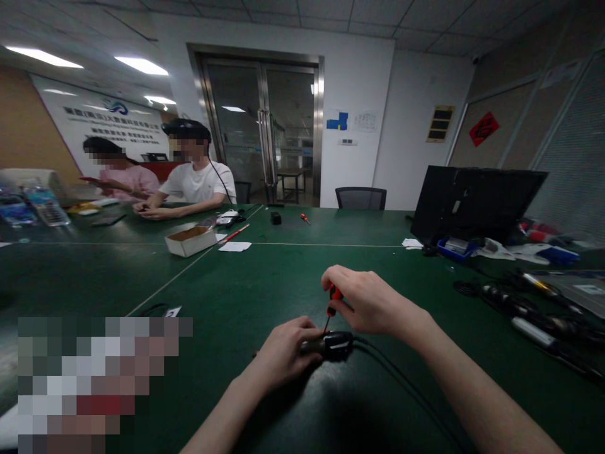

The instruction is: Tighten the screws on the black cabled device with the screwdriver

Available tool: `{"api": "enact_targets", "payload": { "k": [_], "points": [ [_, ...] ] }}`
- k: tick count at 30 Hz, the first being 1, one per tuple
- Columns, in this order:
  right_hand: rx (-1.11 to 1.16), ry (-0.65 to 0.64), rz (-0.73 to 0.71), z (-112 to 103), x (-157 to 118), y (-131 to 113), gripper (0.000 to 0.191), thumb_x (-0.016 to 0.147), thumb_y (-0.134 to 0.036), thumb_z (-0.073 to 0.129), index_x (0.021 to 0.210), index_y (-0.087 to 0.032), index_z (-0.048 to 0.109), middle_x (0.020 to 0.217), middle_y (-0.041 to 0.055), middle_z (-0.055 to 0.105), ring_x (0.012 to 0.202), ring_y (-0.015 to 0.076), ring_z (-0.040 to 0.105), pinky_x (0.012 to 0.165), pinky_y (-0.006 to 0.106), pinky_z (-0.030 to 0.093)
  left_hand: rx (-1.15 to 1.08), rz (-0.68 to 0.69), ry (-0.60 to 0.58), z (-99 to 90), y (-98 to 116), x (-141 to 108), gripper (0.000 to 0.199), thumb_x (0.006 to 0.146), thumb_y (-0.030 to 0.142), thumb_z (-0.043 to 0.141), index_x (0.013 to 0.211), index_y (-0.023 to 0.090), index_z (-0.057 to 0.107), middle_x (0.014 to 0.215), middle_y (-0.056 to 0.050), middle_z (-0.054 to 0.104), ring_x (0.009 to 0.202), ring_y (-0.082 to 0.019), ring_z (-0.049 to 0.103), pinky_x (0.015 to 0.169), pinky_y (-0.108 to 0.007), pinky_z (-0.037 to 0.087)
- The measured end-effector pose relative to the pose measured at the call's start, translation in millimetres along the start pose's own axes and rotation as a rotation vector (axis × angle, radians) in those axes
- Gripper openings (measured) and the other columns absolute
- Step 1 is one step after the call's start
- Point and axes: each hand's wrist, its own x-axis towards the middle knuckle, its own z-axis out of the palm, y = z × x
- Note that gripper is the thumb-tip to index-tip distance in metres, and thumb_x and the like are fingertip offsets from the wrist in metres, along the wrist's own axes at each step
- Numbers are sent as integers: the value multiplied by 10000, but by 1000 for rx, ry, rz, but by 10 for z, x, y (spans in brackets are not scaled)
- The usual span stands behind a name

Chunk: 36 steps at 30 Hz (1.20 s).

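My right hand (362, 299) is closed around the handle of a small red-and-black screwdriver (335, 294). Its thin shaft points down and meets the dark corded device (336, 345) near the device's upper side; whether the tip sits in a screw is too small to tell. My left hand (293, 347) grips the device's narrower part from the left and holds it low over the green table. The device has a rounded black end with shiny highlights. From that end a black cable (392, 366) runs toward the lower right. My left fingers partly hide the device's body.
Farther back on the green table (283, 277) lie an open white box (190, 240), a red pen (236, 232) and another screwdriver (305, 218). A black monitor (477, 202) and tangled cables (515, 306) occupy the right. Two people sit at the far left. A pixelated patch covers the lower left.
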Motion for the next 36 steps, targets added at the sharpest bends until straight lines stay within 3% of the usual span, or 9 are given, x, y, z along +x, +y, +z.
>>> {"api": "enact_targets", "payload": {
  "k": [6,8,11,15,22,29,33,36],
  "points": [
    [-147,23,41,-2,36,2,252,890,-406,706,911,-197,567,857,15,639,686,137,562,563,261,253,13,1,-4,9,-11,4,412,839,228,675,1243,309,693,1154,-50,655,1021,-251,634,860,-312,479],
    [-124,29,25,-11,24,-11,247,883,-389,711,901,-192,564,882,23,640,726,144,573,580,260,288,10,7,-6,1,0,0,406,848,218,661,1241,312,694,1141,-50,655,1016,-251,636,857,-313,479],
    [-25,36,-25,-15,-1,-20,195,860,-221,682,1000,-184,551,972,35,630,793,144,579,625,256,356,1,1,-8,-17,24,-8,400,848,209,658,1236,293,701,1131,-60,654,1015,-255,636,851,-312,482],
    [29,6,-18,-4,-15,0,230,849,-121,594,1063,-177,532,972,37,629,780,145,575,636,266,369,-9,-12,1,-26,43,-14,394,842,220,669,1227,296,706,1144,-58,658,1025,-254,635,866,-310,483],
    [-82,9,31,-8,13,6,231,886,-210,664,1085,-205,546,962,32,665,749,148,594,588,255,296,0,-5,-3,-1,11,-7,396,846,212,682,1232,297,702,1159,-57,656,1023,-255,642,870,-315,483],
    [-206,8,56,-16,44,9,288,935,-464,628,864,-188,589,821,25,669,664,140,574,549,266,211,10,-6,-4,21,-23,2,397,847,221,686,1232,319,698,1167,-42,653,1040,-253,640,873,-314,478],
    [-97,28,15,-24,11,3,148,882,-278,671,941,-178,579,928,31,654,741,137,575,581,254,275,9,-3,5,32,-34,2,394,844,217,694,1226,313,703,1153,-45,656,1029,-253,644,857,-307,475],
    [8,4,-7,-37,-14,-1,196,830,-137,631,1008,-175,560,962,28,641,754,130,564,616,254,324,-2,14,9,26,-28,-2,374,848,222,693,1213,303,711,1150,-48,656,1021,-252,646,844,-298,475]
  ]
}}
